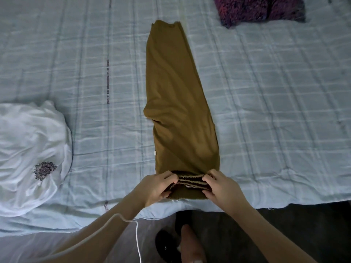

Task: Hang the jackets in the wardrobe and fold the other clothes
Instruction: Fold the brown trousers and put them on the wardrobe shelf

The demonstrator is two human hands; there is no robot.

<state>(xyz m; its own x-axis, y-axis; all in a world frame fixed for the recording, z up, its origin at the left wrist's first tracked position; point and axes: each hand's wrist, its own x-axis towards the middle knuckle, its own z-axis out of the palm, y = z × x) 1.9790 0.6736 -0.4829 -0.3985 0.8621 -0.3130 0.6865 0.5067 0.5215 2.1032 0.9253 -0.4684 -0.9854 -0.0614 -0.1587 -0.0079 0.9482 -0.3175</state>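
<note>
Mustard-brown garment, folded lengthwise into a long narrow strip, lies in the middle of a bed covered with a pale blue checked sheet. Its near end sits at the bed's edge, where dark and tan ribbed layers show. Left hand and right hand each pinch that near end, fingers curled over the top and thumbs underneath, one grip at each corner. White garment with a small dark mandala print lies bunched at the left of the bed. Fuzzy purple garment lies at the far right. Thin white cable hangs below the left forearm
</note>
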